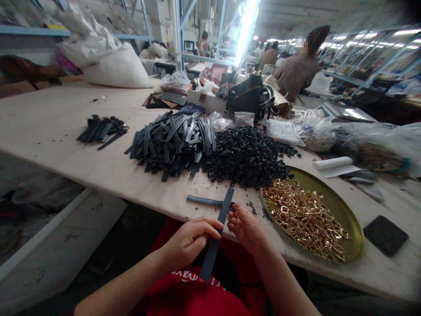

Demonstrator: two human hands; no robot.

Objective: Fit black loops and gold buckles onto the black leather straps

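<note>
The left hand [192,237] pinches a strap [212,252], best held flat, across the desk's [154,191] near edge; the right hand [246,226] is curled beside it, its grip unclear. Behind lies a second strap [200,200]; the tray [345,210] and loops [246,153] limit rightward and forward movement.

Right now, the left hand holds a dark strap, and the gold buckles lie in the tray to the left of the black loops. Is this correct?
No: in the head view, the tray with the gold buckles is to the right of the black loops. The left hand holds a dark strap.
</note>
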